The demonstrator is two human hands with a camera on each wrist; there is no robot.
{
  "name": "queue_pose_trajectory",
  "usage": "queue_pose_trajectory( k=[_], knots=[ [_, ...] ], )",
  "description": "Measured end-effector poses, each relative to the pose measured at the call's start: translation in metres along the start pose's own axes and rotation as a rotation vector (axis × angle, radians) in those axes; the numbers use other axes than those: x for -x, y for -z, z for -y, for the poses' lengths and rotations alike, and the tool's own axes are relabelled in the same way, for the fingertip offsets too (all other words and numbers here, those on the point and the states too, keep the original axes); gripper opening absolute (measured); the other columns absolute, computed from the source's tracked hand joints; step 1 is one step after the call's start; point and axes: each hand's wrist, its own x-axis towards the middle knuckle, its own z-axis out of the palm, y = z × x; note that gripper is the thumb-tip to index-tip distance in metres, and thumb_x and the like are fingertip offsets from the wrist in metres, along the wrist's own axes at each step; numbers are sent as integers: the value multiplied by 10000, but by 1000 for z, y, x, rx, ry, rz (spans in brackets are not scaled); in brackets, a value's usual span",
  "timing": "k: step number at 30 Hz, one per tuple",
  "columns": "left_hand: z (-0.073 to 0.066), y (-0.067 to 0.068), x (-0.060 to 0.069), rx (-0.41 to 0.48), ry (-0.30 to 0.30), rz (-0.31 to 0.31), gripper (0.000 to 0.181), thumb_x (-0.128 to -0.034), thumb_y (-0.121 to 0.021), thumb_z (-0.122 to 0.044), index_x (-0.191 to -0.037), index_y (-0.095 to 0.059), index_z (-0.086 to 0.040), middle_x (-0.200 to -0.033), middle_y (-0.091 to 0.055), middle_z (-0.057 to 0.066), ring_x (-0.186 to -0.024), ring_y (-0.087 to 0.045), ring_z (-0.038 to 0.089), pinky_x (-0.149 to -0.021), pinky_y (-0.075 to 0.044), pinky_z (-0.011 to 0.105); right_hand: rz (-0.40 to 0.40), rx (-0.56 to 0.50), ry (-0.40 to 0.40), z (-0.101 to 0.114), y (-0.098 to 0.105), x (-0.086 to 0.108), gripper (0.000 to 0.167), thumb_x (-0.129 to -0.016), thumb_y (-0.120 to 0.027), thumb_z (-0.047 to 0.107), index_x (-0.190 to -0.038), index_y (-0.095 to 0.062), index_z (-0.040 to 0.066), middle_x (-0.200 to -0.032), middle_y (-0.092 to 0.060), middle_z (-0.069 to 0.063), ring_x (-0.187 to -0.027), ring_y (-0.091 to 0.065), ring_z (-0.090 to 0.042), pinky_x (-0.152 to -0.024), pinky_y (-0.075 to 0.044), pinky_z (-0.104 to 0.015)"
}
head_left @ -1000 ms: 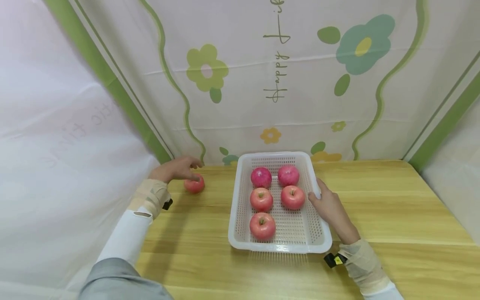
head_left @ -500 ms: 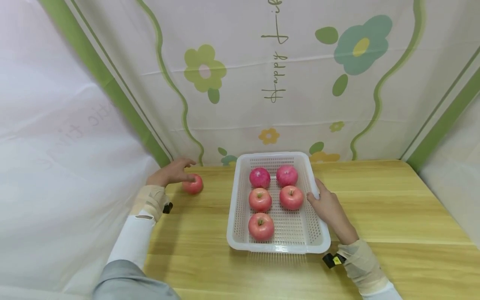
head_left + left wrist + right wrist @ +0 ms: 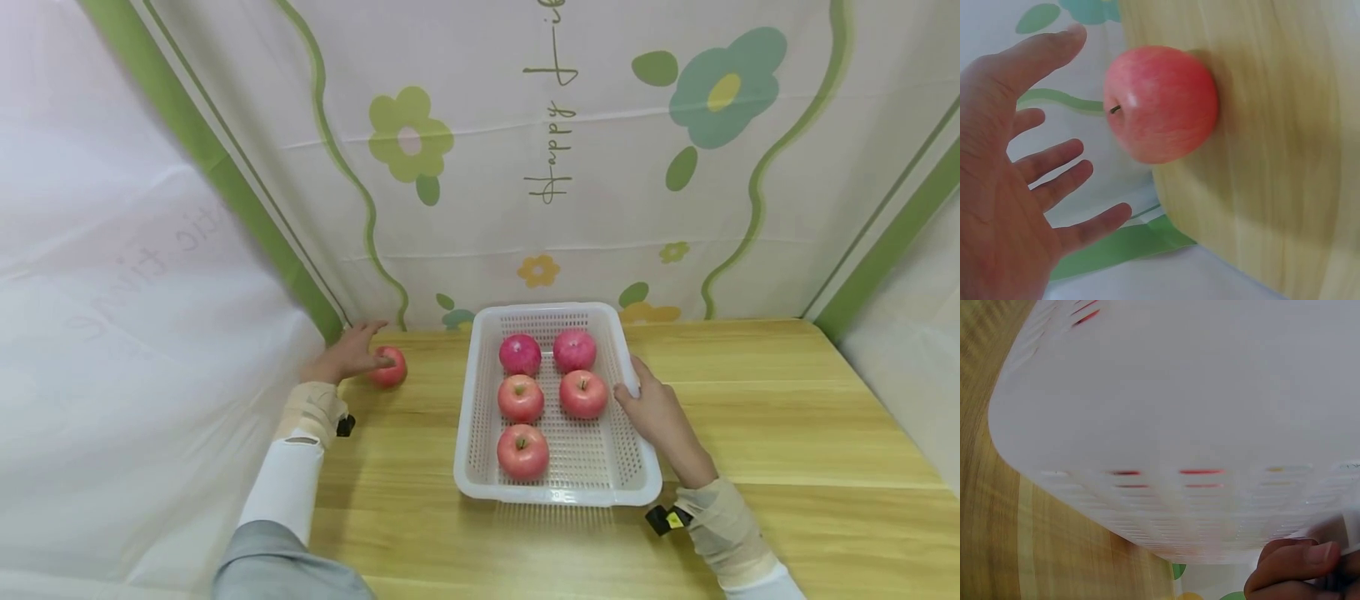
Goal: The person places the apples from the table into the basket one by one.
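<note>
A pinkish-red apple rests on the table near its back left corner. My left hand hovers beside it on the left, thumb and fingers spread. In the left wrist view a gap shows between that hand and the apple, whose stem faces the palm. With my right hand I grip the right rim of a white perforated plastic basket. Seen from the right wrist, curled fingers hold the edge of the basket. Several apples sit inside it; the back two look deeper pink.
The wooden table extends to the right of the basket. A white curtain with printed flowers stands along the table's back edge. Another white sheet hangs close on the left, near my left arm.
My left hand has shifted slightly back from over the apple and its fingers have spread wider. The apple, the basket and my right hand stay in place.
</note>
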Motion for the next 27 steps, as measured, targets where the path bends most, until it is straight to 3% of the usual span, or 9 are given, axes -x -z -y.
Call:
queue_pose_trajectory(
  k=[6, 8, 10, 13, 15, 17, 20, 27],
  knots=[
    [7, -10, -3, 15, 4, -1, 947, -912, -779, -428, -1619, -346, 29, -1593, -346, 429, -1444, -378, 638, -1127, -381, 789, 2, -8, -3, -1, -1, 0, 725, -1091, -497, 215, -1703, -149, 40, -1350, -572, -469, -859, -788, -445, -530, -642, -410],
    [17, -16, -8, 3, -18, -14, 984, -894, -787, -525, -1600, -383, 29, -1547, -403, 438, -1402, -426, 638, -1112, -408, 774, 1, -7, 2, -1, -1, 0, 726, -1090, -500, 213, -1703, -152, 41, -1341, -578, -470, -854, -788, -445, -529, -641, -407],
    [38, -29, -18, -27, -62, -60, 1006, -883, -757, -638, -1579, -426, 8, -1476, -476, 433, -1341, -483, 614, -1093, -438, 741, -1, -3, 9, -2, -1, 0, 726, -1089, -501, 212, -1700, -153, 32, -1335, -579, -473, -847, -788, -446, -528, -640, -404],
    [44, -35, -21, -7, -70, -55, 1017, -872, -748, -659, -1570, -436, 13, -1472, -462, 446, -1349, -462, 613, -1108, -421, 737, -8, 1, 12, -2, -1, 0, 729, -1087, -506, 216, -1695, -158, 18, -1333, -577, -477, -846, -786, -454, -528, -641, -403],
    [40, -35, -17, 44, -46, -38, 994, -879, -755, -590, -1586, -414, 18, -1527, -406, 441, -1403, -414, 606, -1145, -389, 740, -9, 1, 12, -2, -1, 0, 731, -1087, -508, 216, -1695, -157, 12, -1344, -571, -476, -858, -785, -461, -532, -642, -404],
    [21, -28, -7, 96, -2, 6, 985, -870, -783, -475, -1597, -382, 54, -1593, -324, 434, -1469, -341, 609, -1185, -344, 748, -7, 0, 8, -2, -1, 0, 733, -1088, -510, 213, -1696, -152, 16, -1355, -567, -473, -880, -782, -468, -539, -645, -407],
    [10, -27, -1, 96, 19, 11, 943, -879, -779, -375, -1598, -368, 77, -1614, -311, 411, -1484, -334, 585, -1197, -345, 731, -7, 4, 6, -1, 0, 0, 732, -1091, -509, 211, -1694, -149, 6, -1357, -562, -476, -887, -780, -472, -547, -647, -414],
    [12, -40, -2, 80, 16, -6, 866, -913, -760, -292, -1574, -374, 114, -1519, -424, 409, -1400, -440, 561, -1153, -418, 689, -7, -5, 10, -1, -1, 0, 723, -1092, -510, 205, -1694, -159, 10, -1355, -566, -475, -887, -781, -470, -553, -649, -414]
  ],
)
